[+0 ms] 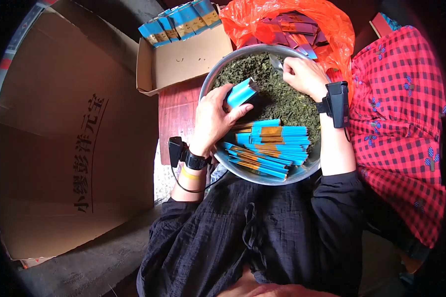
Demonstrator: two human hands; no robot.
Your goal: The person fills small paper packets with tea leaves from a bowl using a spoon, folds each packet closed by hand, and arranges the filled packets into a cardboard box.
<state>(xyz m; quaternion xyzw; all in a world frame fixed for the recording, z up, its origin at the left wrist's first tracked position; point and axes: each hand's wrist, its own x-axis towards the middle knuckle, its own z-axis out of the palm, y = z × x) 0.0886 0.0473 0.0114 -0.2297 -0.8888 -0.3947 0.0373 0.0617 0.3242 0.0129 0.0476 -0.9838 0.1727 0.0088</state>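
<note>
My left hand [214,116] is wrapped round a blue packet [241,93], whose open end points up and to the right over the bowl. My right hand [305,76] is closed on a small metal scoop [276,63]; its shiny tip shows at the leaves, while the rest is hidden by the fingers. Below both hands, a large metal bowl [209,79] holds dark green dried leaves [287,104] that look like tea. Flat blue and gold packets [277,143] lie stacked in the near part of the bowl, just below my left hand.
Filled-looking blue packets [183,22] stand in a shallow cardboard tray [183,62] at the upper left. An orange plastic bag [248,20] holds purple packets [297,29] beyond the bowl. A large cardboard box [44,138] stands left; red checked cloth [406,109] hangs right.
</note>
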